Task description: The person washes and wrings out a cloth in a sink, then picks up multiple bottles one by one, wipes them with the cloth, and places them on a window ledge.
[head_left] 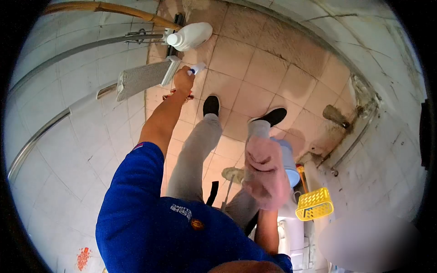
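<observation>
My left hand [184, 79] is closed round a small white bottle with a blue part [196, 69], held low over the tiled floor at the upper middle. Close above it is a large white jug [190, 36] with a white cap. A flat grey mop head [142, 81] leans at the wall just left of my left hand. A pink cloth [266, 173] hangs over the end of my right arm and covers my right hand, so its fingers are hidden. Behind the cloth is a light blue bucket [287, 159].
A yellow basket [315, 204] is at the right, beside an orange handle [302, 178]. Mop and broom poles line the left wall. A greenish pad on a stick [233, 174] lies between my legs. A brown object [336, 116] is near the right wall.
</observation>
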The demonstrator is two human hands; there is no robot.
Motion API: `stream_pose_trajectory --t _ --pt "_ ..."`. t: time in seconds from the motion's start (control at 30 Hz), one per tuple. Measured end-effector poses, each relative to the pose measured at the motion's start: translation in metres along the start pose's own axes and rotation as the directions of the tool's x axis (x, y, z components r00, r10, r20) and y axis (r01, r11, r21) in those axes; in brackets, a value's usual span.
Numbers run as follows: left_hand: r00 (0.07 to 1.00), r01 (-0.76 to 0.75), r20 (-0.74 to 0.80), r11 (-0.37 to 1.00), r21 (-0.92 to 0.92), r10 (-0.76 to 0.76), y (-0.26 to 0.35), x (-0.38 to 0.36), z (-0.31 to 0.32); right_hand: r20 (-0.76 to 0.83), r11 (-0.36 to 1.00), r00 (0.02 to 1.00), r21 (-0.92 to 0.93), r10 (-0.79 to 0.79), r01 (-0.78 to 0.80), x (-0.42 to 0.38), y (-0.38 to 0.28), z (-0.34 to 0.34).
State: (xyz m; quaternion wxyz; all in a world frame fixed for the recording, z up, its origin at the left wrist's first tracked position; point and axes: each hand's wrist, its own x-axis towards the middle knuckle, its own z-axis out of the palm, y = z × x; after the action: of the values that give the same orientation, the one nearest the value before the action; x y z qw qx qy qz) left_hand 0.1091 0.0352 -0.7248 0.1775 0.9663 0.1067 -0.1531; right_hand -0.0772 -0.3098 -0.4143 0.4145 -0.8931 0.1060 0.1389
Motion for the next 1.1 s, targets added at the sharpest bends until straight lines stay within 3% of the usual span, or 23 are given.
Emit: stream_pose_trajectory --t 0.07,0.13,0.2,0.23,0.27,0.33,0.43,0.6,0.63,0.67,0.7,0.73,0.8,0.83,0.9,0.93,0.97,1.03,1.07,1.1 --pt "0.991 -0.062 0.123 0.996 0.068 0.053 0.028 -0.012 -0.032 -0.029 0.999 0.999 -0.028 -0.025 0.024 -0.001 -0.01 -0.015" --pt "0.98 -0.088 0.179 0.996 0.018 0.084 0.062 -0.039 -0.077 -0.049 0.995 0.997 -0.085 -0.053 0.049 -0.009 -0.02 -0.03" --pt "0.942 -0.272 0.175 0.957 -0.105 0.287 0.105 -0.073 -0.131 -0.055 0.982 0.995 -0.173 -0.088 0.077 -0.016 -0.032 -0.045" --pt "0.925 -0.264 0.215 0.937 -0.228 0.313 0.119 -0.088 -0.151 -0.057 0.97 0.993 -0.226 -0.105 0.09 -0.019 -0.038 -0.056" --pt "0.919 -0.281 0.214 0.931 -0.232 0.331 0.144 -0.101 -0.18 -0.06 0.951 0.99 -0.291 -0.124 0.101 -0.019 -0.045 -0.063" --pt "0.813 -0.486 0.215 0.835 -0.259 0.541 0.211 -0.138 -0.26 -0.098 0.91 0.981 -0.398 -0.169 0.117 -0.02 -0.06 -0.084" --pt "0.702 -0.551 0.263 0.739 -0.388 0.661 0.294 -0.186 -0.359 -0.291 0.905 0.918 -0.404 -0.268 0.137 -0.009 -0.097 -0.12" --pt "0.644 -0.542 0.257 0.667 -0.51 0.72 0.395 -0.254 -0.473 -0.288 0.989 0.948 -0.086 -0.138 0.119 -0.019 -0.207 -0.222" --pt "0.66 -0.508 0.255 0.67 -0.542 0.707 0.411 -0.265 -0.49 -0.369 0.967 0.914 0.114 -0.17 0.226 -0.024 -0.231 -0.245" --pt "0.674 -0.479 0.247 0.666 -0.572 0.697 0.425 -0.274 -0.506 -0.393 0.964 0.901 0.102 -0.187 0.244 -0.029 -0.237 -0.255" --pt "0.607 -0.599 0.181 0.596 -0.535 0.773 0.432 -0.275 -0.518 -0.433 0.948 0.865 0.066 -0.254 0.311 -0.031 -0.239 -0.257" --pt "0.598 -0.618 0.161 0.58 -0.531 0.785 0.44 -0.281 -0.527 -0.471 0.926 0.822 0.028 -0.321 0.377 -0.036 -0.247 -0.268" --pt "0.69 -0.259 0.205 0.5 -0.826 0.695 0.453 -0.29 -0.538 -0.54 0.931 0.782 -0.005 -0.311 0.366 -0.044 -0.275 -0.294" --pt "0.684 -0.282 0.184 0.488 -0.826 0.706 0.458 -0.296 -0.542 -0.585 0.938 0.775 0.069 -0.239 0.341 -0.053 -0.298 -0.31" --pt "0.697 -0.351 0.065 0.418 -0.838 0.715 0.465 -0.306 -0.547 -0.698 0.976 0.71 0.073 -0.098 0.207 -0.042 -0.276 -0.302" --pt "0.697 -0.386 0.004 0.38 -0.841 0.717 0.467 -0.311 -0.549 -0.713 0.973 0.692 0.061 -0.114 0.223 -0.042 -0.27 -0.301" --pt "0.704 -0.403 0.032 0.436 -0.805 0.71 0.468 -0.317 -0.55 -0.742 0.867 0.664 0.268 -0.092 0.419 -0.043 -0.269 -0.305" --pt "0.695 -0.253 0.105 0.379 -0.89 0.712 0.469 -0.33 -0.544 -0.622 0.611 0.782 0.602 -0.044 0.513 -0.042 -0.24 -0.288" --pt "0.681 -0.191 0.112 0.323 -0.927 0.723 0.471 -0.336 -0.543 -0.631 0.609 0.773 0.591 -0.06 0.529 -0.045 -0.246 -0.301" --pt "0.689 -0.248 0.062 0.316 -0.916 0.722 0.474 -0.343 -0.546 -0.648 0.676 0.749 0.491 -0.138 0.549 -0.048 -0.254 -0.314"
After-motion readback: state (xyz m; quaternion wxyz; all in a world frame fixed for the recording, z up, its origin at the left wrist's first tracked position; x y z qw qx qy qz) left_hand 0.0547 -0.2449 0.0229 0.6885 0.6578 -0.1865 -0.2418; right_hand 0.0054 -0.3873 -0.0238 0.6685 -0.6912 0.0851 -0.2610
